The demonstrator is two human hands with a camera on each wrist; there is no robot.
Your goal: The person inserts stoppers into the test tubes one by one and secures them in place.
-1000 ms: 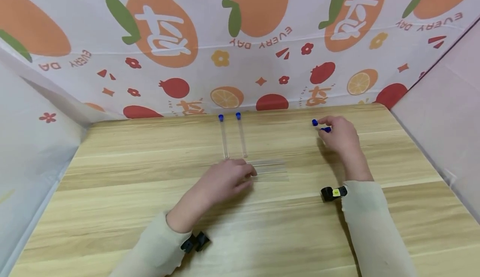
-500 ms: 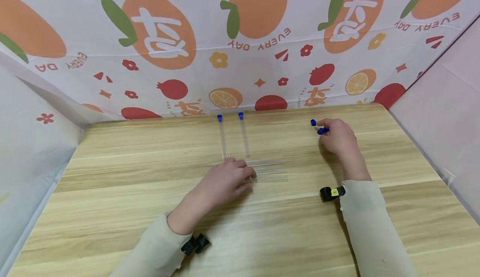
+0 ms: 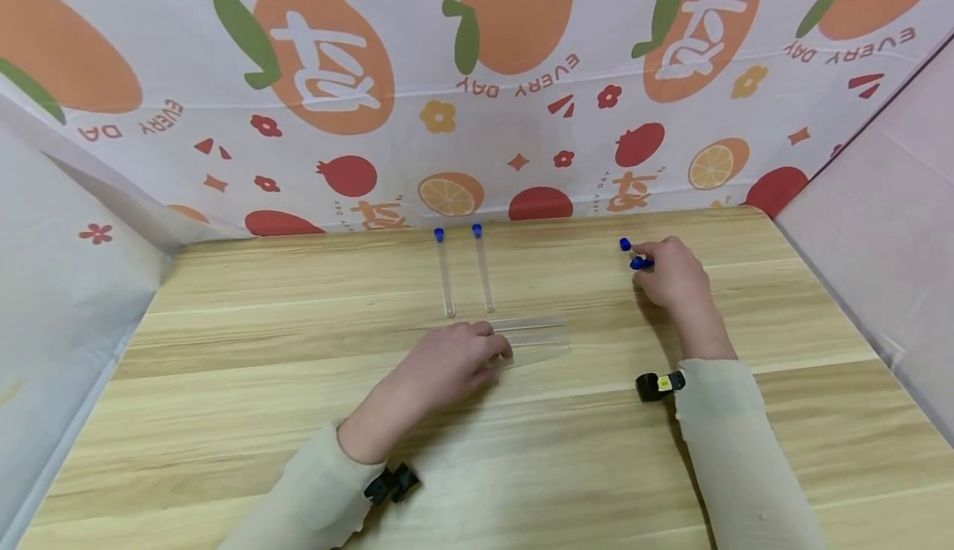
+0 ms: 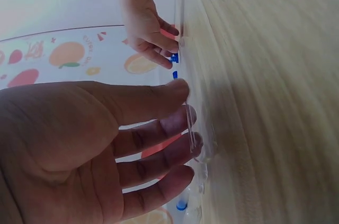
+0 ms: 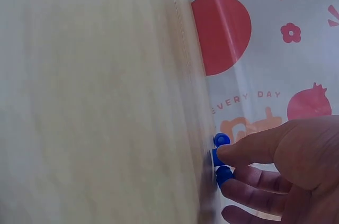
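Note:
Three bare clear tubes [image 3: 537, 339] lie side by side at mid-table. My left hand [image 3: 484, 351] rests its fingertips on their left ends; in the left wrist view its fingers [image 4: 159, 134] are fairly straight and touch one clear tube [image 4: 186, 121]. Two capped tubes [image 3: 483, 272] with blue caps lie just beyond, pointing away from me. To the right, my right hand [image 3: 647, 262] pinches a blue cap [image 3: 639, 263] on the table, and another loose cap [image 3: 624, 243] sits beside it. The right wrist view shows three blue caps [image 5: 221, 139] together, with the thumb [image 5: 249, 147] pressing on the middle one [image 5: 216, 158].
The wooden table [image 3: 224, 351] is walled in by a fruit-print cloth backdrop [image 3: 477, 103] at the back and plain cloth on both sides. Black wrist-camera mounts sit on both sleeves [image 3: 659, 384].
The right hand's fingers have closed onto the blue cap. The left hand shifted slightly, and the nearest bare tube now lies a little tilted.

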